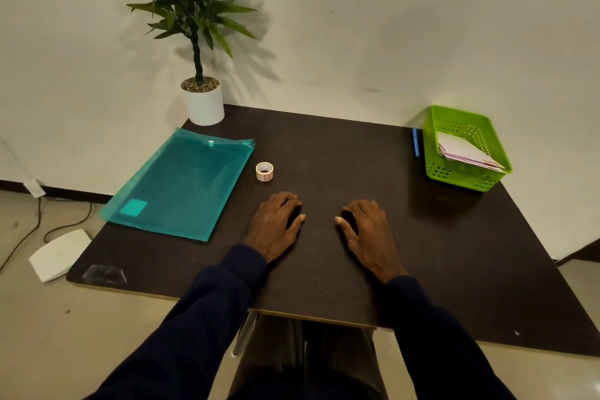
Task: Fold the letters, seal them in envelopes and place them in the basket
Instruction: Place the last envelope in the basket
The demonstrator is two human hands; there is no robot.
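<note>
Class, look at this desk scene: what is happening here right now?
A person rests the left hand and right hand on the dark table, holding nothing. White envelopes already lie in the green plastic basket. The teal plastic folder and small roll of sticker tape sit untouched.

A dark table [357,156] stands against a plain white wall [389,26] on a pale floor [48,334].

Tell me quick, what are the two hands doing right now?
Left hand: open, palm down on the table, holding nothing.
Right hand: open, palm down on the table, holding nothing.
</note>
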